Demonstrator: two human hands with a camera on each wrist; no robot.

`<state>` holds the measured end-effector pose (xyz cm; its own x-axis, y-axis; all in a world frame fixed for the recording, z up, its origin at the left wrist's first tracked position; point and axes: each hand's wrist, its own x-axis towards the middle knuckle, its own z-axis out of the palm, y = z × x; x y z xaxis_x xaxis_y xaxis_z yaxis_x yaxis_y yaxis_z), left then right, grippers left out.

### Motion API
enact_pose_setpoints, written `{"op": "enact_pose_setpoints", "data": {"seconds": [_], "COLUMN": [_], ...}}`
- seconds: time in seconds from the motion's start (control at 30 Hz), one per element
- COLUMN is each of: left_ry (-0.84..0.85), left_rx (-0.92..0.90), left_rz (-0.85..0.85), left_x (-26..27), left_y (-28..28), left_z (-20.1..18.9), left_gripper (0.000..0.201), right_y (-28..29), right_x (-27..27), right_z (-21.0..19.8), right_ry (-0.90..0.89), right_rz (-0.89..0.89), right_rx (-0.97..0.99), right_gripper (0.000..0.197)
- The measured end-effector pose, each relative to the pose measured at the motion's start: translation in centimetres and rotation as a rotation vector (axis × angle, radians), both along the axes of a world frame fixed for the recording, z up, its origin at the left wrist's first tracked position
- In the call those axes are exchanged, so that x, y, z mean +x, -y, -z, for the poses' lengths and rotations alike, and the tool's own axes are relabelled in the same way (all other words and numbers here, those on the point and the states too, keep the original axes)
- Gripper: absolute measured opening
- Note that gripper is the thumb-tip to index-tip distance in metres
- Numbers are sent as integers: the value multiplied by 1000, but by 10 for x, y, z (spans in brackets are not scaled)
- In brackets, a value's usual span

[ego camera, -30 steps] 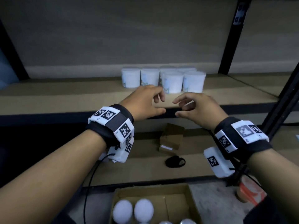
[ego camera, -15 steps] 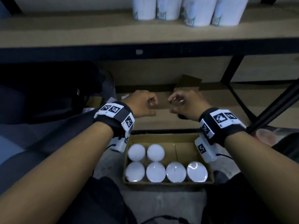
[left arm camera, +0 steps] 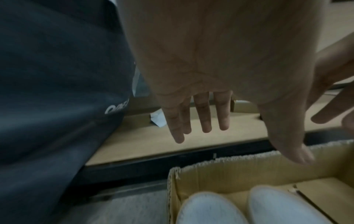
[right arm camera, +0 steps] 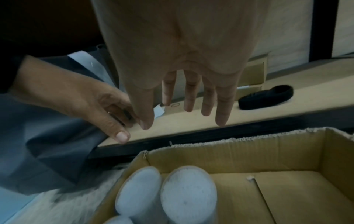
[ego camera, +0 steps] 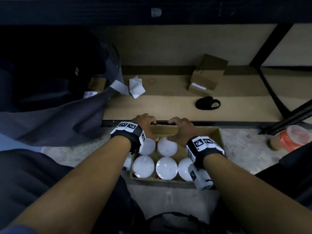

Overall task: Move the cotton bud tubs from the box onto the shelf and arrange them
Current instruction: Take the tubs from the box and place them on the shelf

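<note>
Box [ego camera: 214, 132]: open cardboard, on floor just in front of lower shelf [ego camera: 168, 105] edge. Contents: cotton bud tubs [ego camera: 143, 166], white lids up, upright; 2 in back row at left, 3 seen in front row, a further one may be hidden under right wrist unit, cannot tell. Right back part of box shows bare cardboard. Left hand [ego camera: 144, 123]: above back-left of box, over the far wall; fingers straight, slightly spread per left wrist view, holds nothing, no contact w/ tubs. Right hand [ego camera: 181, 130]: beside it over box back-centre; fingers extended, relaxed, holds nothing. Both hands near each other, not touching. On lower shelf: small brown cartons [ego camera: 206, 75], black strap loop [ego camera: 207, 103], crumpled white paper [ego camera: 135, 86]. Dark grey fabric [ego camera: 59, 115] at left. Orange-lidded container [ego camera: 292, 139] on floor, right.
</note>
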<state>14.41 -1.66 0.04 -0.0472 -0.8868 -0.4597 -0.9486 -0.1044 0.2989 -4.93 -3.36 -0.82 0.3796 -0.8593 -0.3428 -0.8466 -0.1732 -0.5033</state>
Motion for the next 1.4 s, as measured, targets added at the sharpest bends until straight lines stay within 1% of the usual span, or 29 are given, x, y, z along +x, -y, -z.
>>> {"op": "enact_pose_setpoints", "data": {"seconds": [0.07,0.13,0.17,0.23,0.27,0.3,0.37,0.4,0.47,0.57,0.7,0.8,0.87,0.97,1.03,1.13,1.3,1.4], "left_ry": [12,-4,-12,-26,-32,-34,-63,-58,-35,-36,-10,32,48,51,62,66,70,54], "left_rx": [24,39,60,106,114,120,135,129,112,119,76,28,3,17,28,33,20,-12], "left_rz": [4,-8,-24,-56,-70,-82,-114,-121,-107,-104,-80,-61,-57,-84,-92,-89,-84,-92], "left_x": [0,2,3,4,5,6,10,11,12,15,14,13,12,9,8,8,7,8], "left_y": [-1,-4,-5,-9,-10,-12,-16,-18,-22,-22,-25,-27,-28,-28,-27,-26,-27,-28], "left_z": [17,35,44,55,64,75,103,110,110,118,124,128,130,133,133,132,130,125], "left_gripper": [68,73,72,53,47,53,77,80,77,78,77,80,85,89,89,89,86,86], "right_y": [0,-1,0,0,-1,-1,-2,-4,-6,-10,-13,-14,-14,-14,-14,-14,-13,-12], "right_x": [3,5,6,8,9,10,13,15,20,29,33,32,32,33,34,35,33,31], "right_z": [16,29,35,47,52,58,68,73,81,91,100,100,99,100,101,105,107,100], "right_ry": [-13,-27,-40,-58,-79,-107,-142,-147,-162,-198,-203,-184,-183,-184,-183,-190,-203,-205], "right_rz": [-19,-27,-30,-33,-37,-42,-43,-37,-27,-3,26,41,33,28,31,35,25,25], "right_rx": [9,30,47,91,108,122,139,148,163,178,205,206,214,211,200,182,163,157], "right_gripper": [64,67,69,72,74,76,77,77,77,75,71,71,77,82,80,72,74,73]}}
